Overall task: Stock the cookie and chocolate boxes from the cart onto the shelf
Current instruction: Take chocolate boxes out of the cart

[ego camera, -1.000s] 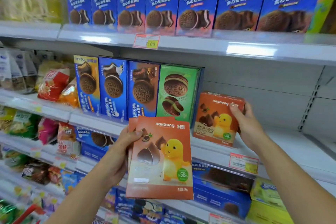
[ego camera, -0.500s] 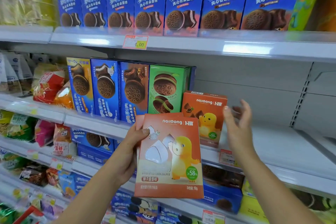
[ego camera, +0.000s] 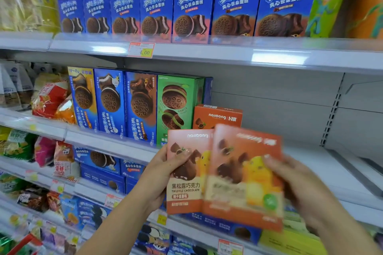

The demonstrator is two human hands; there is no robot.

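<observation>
Chocolate boxes, two of them orange, are held side by side in front of the shelf [ego camera: 310, 163]. The left box [ego camera: 186, 174] sits in the left hand [ego camera: 159, 174], whose thumb presses on its front face while the fingers curl round behind it. Just to the right of that hand, the right box [ego camera: 244, 174] overlaps the left box's edge. It is gripped by the right hand [ego camera: 300, 184], thumb on the front near the right edge and fingers behind; this box is blurred. Above and between the two hands, a third orange box [ego camera: 217, 116] stands upright on the shelf, just beside a green cookie box [ego camera: 176, 107]. Bare shelf stretches beyond the right hand. Well above both hands, a row of blue cookie boxes [ego camera: 192, 14] lines the upper level.
</observation>
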